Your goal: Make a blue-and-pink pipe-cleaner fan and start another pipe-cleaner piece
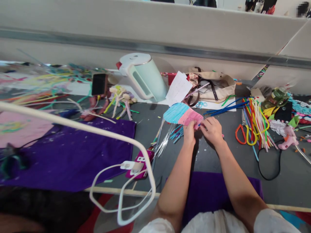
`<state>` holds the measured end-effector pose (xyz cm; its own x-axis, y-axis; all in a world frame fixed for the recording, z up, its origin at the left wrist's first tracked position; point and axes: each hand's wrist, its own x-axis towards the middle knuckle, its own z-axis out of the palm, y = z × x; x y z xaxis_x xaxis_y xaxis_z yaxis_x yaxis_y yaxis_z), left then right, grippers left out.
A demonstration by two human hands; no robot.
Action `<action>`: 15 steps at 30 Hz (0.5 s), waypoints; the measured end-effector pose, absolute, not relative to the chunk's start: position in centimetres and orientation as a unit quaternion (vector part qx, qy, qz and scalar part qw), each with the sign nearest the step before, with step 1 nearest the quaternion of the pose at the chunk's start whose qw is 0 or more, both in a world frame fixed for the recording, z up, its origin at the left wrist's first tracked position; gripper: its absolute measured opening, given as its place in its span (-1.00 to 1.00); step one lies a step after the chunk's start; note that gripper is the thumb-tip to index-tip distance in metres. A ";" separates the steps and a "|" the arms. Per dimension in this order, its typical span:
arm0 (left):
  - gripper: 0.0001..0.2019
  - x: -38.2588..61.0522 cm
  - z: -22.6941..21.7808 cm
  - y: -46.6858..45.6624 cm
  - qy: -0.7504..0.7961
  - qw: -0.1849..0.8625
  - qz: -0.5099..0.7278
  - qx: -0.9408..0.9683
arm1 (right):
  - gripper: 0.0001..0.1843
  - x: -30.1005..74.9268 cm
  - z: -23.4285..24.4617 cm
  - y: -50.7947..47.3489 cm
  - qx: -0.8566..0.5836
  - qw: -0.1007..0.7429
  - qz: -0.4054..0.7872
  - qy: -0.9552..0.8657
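A flat, rounded piece (181,114), light blue at one end and pink at the other, is held up over the grey table; it looks made of rows of pipe cleaners. My left hand (190,133) is closed on the lower edge of its pink end. My right hand (212,129) pinches at the pink tip, where a small bit of blue shows between the fingers. Exactly what the right fingertips grip is partly hidden. Beneath the piece lie short blue pipe cleaners (177,133) and a bundle of silvery strands (165,142).
A pale green kettle (152,77) stands behind, left of a beige bag (222,85). Scissors (241,132), colourful pipe cleaners (261,119) and a pink glue gun (289,137) lie to the right. A pink power strip (139,165) and white cord (143,150) are left, on purple cloth (85,158).
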<state>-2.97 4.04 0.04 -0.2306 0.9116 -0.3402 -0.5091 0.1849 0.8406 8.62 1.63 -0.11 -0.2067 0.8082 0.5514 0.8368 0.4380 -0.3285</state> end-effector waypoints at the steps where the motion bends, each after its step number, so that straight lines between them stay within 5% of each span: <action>1: -0.80 -3.0 0.0 4.1 0.500 0.587 0.605 0.201 | -0.82 8.6 -0.1 1.6 -0.532 0.340 -0.023 -0.775; 15: -0.85 -3.4 0.1 4.3 0.506 0.601 0.583 0.209 | -0.77 8.5 0.0 1.4 -0.525 0.365 0.018 -0.768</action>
<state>-3.41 4.29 0.05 -0.1901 0.9114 -0.3650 -0.4894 0.2343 0.8400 8.51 1.43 0.05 -0.1815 0.8208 0.5417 0.7939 0.4473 -0.4118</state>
